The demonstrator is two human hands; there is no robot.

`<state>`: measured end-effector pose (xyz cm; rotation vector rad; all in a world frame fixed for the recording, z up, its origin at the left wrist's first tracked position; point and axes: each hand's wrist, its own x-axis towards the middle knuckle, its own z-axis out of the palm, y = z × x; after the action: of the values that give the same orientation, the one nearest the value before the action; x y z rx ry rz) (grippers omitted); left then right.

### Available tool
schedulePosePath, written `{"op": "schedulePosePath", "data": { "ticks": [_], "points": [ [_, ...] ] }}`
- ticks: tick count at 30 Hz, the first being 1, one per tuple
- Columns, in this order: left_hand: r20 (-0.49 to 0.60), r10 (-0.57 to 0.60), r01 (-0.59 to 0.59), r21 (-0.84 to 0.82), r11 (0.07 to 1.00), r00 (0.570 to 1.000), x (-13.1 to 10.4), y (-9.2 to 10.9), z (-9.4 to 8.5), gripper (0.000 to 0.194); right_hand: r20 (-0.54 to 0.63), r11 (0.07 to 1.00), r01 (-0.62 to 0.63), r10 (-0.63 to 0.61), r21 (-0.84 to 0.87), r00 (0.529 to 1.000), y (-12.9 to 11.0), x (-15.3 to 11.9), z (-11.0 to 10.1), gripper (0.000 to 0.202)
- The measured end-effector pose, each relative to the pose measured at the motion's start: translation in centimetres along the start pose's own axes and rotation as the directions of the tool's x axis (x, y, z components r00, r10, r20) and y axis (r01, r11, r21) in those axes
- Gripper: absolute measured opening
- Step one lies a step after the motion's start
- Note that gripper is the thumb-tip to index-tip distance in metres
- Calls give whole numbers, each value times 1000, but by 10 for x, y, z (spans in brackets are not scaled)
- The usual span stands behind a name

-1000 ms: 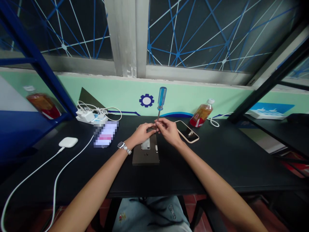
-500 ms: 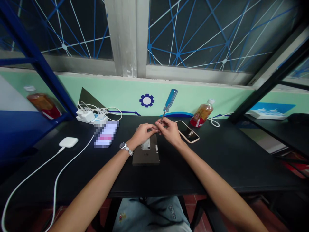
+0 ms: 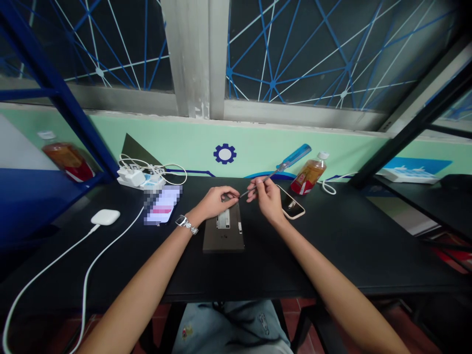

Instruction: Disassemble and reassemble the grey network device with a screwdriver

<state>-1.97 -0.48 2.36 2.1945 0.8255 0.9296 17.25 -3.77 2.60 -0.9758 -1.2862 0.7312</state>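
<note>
A screwdriver with a translucent blue handle leans to the upper right, its metal shaft held in the fingers of my right hand. The shaft's tip ends close to the thumb of my left hand. That hand's thumb and fingers are curled together over the far end of a flat grey-brown rectangular device with a pale label. Whether anything small lies in the left fingers is hidden. The device lies flat on the black table, its far end covered by my left hand.
A phone in a pale case lies behind my right wrist, with a drink bottle beyond it. On the left are a phone with a lit screen, a white earbud case on a cable, and a power strip with plugs.
The screwdriver has swung from nearly upright to a low slant toward the right. My right hand has moved slightly right, apart from my left hand, which has shifted a little left.
</note>
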Motion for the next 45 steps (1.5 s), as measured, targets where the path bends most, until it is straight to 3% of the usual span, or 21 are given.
{"op": "schedulePosePath", "data": {
  "ticks": [5,13,19,22,24,27,33,40,45],
  "points": [
    [32,-27,28,-22,999,999,0,-8,1,17,-32,992,-37,41,122,999,2,-1,-5,39],
    [38,-43,45,-41,998,998,0,-7,2,18,-52,985,-65,74,157,996,6,-2,-5,39],
    [4,-73,72,122,990,997,-12,-23,-37,11,-58,978,-87,100,190,993,11,-1,-11,37],
    [32,-211,201,187,962,977,-25,-43,-61,14,-33,973,-136,144,184,989,12,-3,-12,39],
    [34,-343,325,248,913,939,-32,-55,-73,15,-9,967,-173,178,189,984,13,-4,-10,40],
    [16,-425,402,293,867,905,-37,-65,-82,12,36,958,-222,219,182,975,14,-6,-10,42],
    [-26,-471,453,326,830,882,-39,-67,-86,15,82,952,-270,261,141,962,15,-5,-13,45],
    [-36,-459,443,343,828,887,-38,-61,-86,15,110,964,-243,255,-110,961,16,-4,-16,49],
    [-39,-384,362,433,825,922,-34,-40,-62,28,115,885,-201,271,-419,956,14,-2,-30,46]
  ]
}}
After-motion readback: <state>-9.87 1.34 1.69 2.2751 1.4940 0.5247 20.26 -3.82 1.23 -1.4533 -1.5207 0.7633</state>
